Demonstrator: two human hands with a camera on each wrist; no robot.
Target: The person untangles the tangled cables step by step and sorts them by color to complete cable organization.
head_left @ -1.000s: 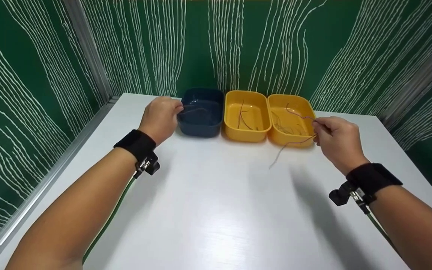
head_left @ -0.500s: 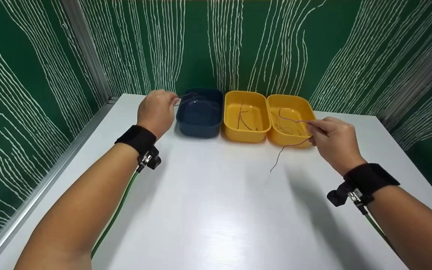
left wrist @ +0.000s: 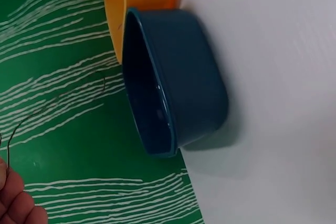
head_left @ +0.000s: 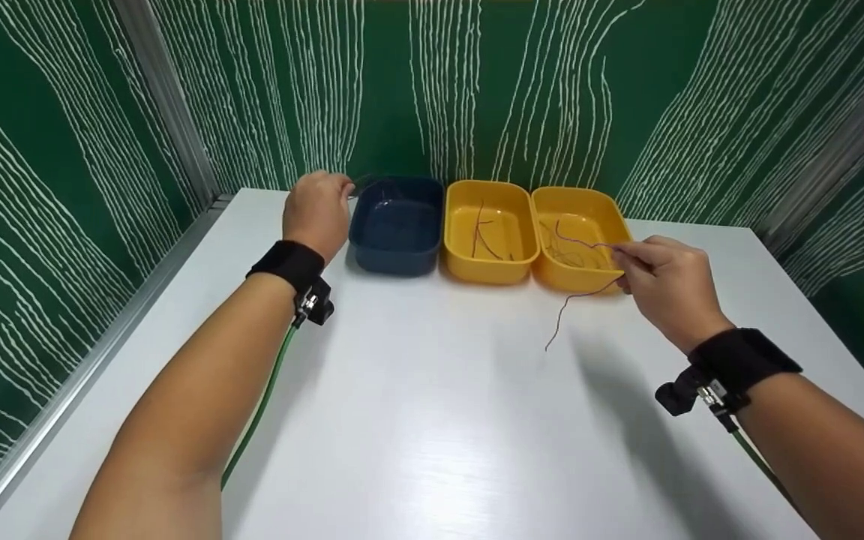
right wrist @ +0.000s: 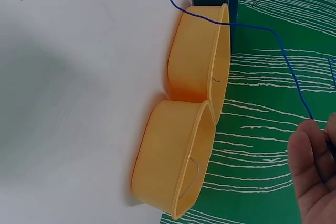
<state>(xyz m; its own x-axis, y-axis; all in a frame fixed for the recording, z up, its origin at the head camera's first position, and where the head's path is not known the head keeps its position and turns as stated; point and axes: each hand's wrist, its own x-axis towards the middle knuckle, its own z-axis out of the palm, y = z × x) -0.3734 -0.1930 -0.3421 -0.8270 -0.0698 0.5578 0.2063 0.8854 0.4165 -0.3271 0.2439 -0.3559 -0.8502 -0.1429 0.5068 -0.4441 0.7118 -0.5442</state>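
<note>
In the head view my left hand [head_left: 317,210] is raised beside the far left corner of a dark blue bin [head_left: 396,262]. Its fingers pinch a thin dark wire [left wrist: 9,153], whose free end reaches out over the bin's back. My right hand [head_left: 664,283] is above the front right of the right yellow bin [head_left: 578,280], pinching a bent blue wire [right wrist: 247,25]. One end of that wire extends over the bin, and the other hangs down in front of it. Several thin wires lie in the right yellow bin; the middle yellow bin [head_left: 488,271] holds a few dark reddish ones.
The three bins stand side by side at the back of a white table [head_left: 432,420]. Behind them rises a green wall [head_left: 391,90] with white wavy lines. Metal posts [head_left: 169,90] stand at the corners. Each wrist wears a black strap with a camera and green cable.
My left hand has moved away and up, carrying its wire from over the blue bin toward the bin's back left. My right hand has shifted slightly left, its wire still held.
</note>
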